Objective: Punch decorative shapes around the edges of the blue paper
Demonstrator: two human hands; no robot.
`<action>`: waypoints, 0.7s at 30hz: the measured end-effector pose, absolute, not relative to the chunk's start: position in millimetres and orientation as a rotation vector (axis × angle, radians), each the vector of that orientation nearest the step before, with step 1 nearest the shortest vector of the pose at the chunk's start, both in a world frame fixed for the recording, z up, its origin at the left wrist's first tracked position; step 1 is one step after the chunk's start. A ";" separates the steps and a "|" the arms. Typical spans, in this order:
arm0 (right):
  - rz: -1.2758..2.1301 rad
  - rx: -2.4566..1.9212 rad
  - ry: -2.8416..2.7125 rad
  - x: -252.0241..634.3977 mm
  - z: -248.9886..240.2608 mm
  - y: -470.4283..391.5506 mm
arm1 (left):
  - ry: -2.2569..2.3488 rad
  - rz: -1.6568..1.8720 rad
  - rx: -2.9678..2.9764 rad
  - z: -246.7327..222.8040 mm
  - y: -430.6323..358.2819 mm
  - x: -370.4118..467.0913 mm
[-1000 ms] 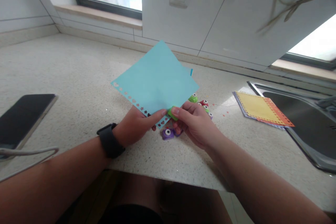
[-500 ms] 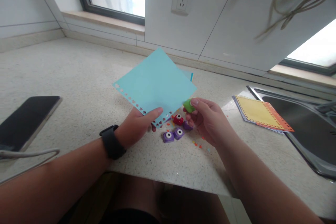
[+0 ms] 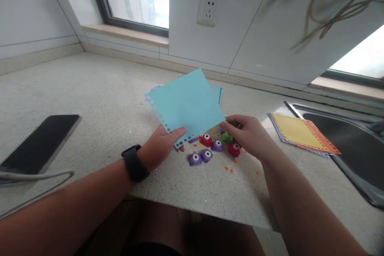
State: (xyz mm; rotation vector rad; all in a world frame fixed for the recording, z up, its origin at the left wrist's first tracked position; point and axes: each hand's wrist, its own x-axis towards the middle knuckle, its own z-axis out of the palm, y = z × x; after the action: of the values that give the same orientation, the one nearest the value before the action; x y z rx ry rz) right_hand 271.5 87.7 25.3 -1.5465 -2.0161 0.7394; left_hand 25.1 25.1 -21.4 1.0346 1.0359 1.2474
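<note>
My left hand (image 3: pixel 160 146) pinches the lower edge of a light blue sheet of paper (image 3: pixel 186 106), thumb on top. Small shapes are punched along the sheet's left edge and part of its lower edge. At the sheet's right corner, my right hand (image 3: pixel 244 132) is closed; a sliver of a green craft punch shows between its fingers, mostly hidden. Below on the counter lie purple punches (image 3: pixel 217 146), red punches (image 3: pixel 206 140) and another green punch (image 3: pixel 227 138), with punched paper bits scattered around them.
A stack of punched yellow, orange and purple sheets (image 3: pixel 300 130) lies by the metal sink (image 3: pixel 357 160) at right. A dark phone (image 3: pixel 40 142) and a white cable (image 3: pixel 54 175) are at left. More blue paper (image 3: pixel 220 95) lies behind the held sheet.
The sheet has turned and shifted right in my left hand. My right hand has brought the green punch to the sheet's right corner, uncovering more punches on the counter.
</note>
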 end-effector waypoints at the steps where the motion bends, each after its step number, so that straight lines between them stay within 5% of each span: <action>1: 0.711 -1.567 -2.038 271.1 25.0 88.6 | 1.034 1.246 1.045 -22.9 25.7 24.5; 21: 0.210 -1.540 -2.565 264.7 11.3 93.2 | 0.985 1.265 1.034 -32.8 31.3 22.7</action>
State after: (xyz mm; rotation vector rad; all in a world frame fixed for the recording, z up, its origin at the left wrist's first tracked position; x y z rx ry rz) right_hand 264.7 93.2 11.3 -1.5399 -2.5651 0.2102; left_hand 22.7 31.3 -32.8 1.0337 0.9848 1.2651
